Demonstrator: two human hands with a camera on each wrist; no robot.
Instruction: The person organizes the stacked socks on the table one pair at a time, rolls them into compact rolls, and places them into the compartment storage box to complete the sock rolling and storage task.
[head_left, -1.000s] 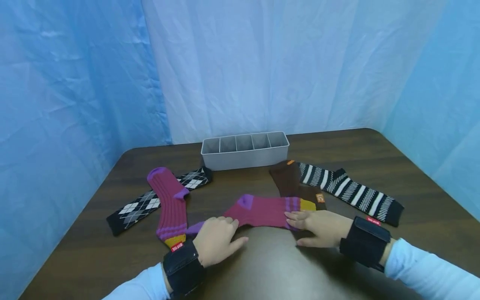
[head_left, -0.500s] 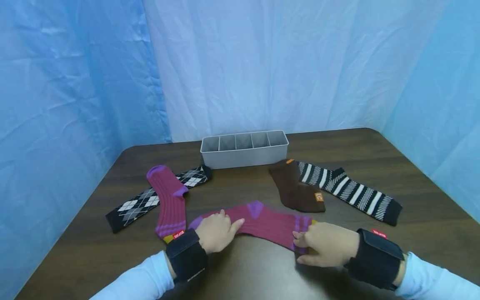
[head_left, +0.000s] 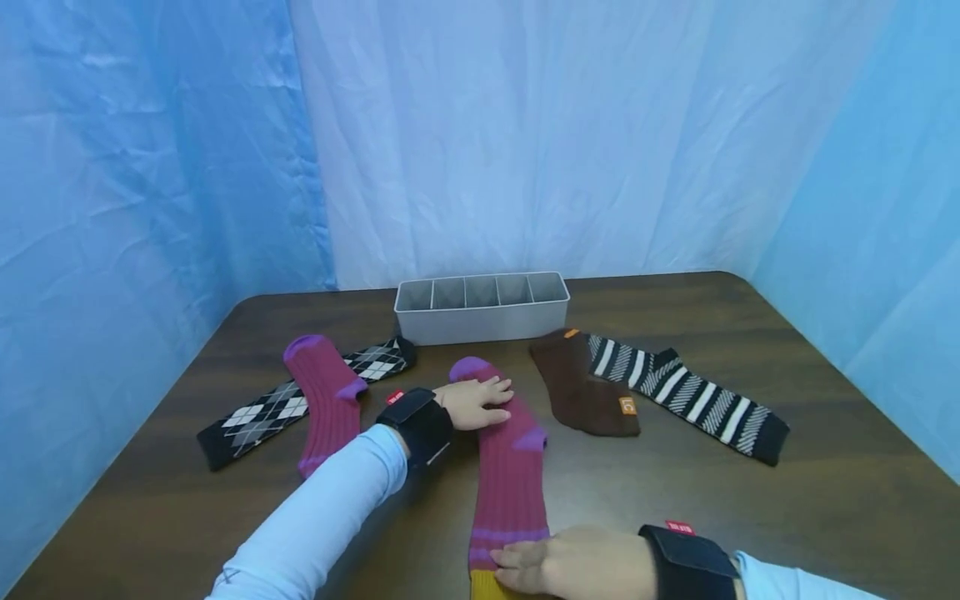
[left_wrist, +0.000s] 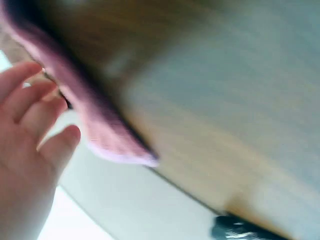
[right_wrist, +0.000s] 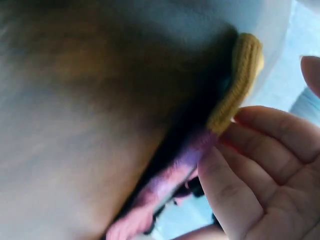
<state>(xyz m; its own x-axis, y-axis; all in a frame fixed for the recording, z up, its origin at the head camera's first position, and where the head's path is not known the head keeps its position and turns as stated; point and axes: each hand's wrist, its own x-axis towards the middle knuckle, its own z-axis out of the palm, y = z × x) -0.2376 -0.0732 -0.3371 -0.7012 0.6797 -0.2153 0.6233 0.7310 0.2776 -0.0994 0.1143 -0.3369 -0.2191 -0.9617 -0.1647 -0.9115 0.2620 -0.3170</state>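
Toward the near edge of the wooden desk (head_left: pixel 697 508), a person's right hand (head_left: pixel 581 565) reaches in from the right, its grip loose, the fingers extended and touching the yellow cuff and purple bands of a magenta sock (head_left: pixel 512 492) without closing round it. The magenta sock lies lengthwise along the middle of the desk, its cuff toward the near edge, its purple heel pointing to the right edge and its purple toe toward the far edge. Farther along it, the left hand (head_left: pixel 472 404) lies over the foot, its grip slack with fingers spread and clasping nothing; how firmly it touches is hard to tell. Both arms wear light blue sleeves (head_left: pixel 315 517) and black wristbands (head_left: pixel 415 427). Toward the left edge, a matching sock (head_left: pixel 330 408) rests across a black and white argyle sock (head_left: pixel 258 419), its cuff end hidden behind the left sleeve. On the right half, a brown sock (head_left: pixel 588 400) with an orange label overlaps one end of a striped sock (head_left: pixel 697 400). Near the far edge stands a gray five-compartment tray (head_left: pixel 480 325), and pale blue curtains (head_left: pixel 480 142) hang behind the desk.
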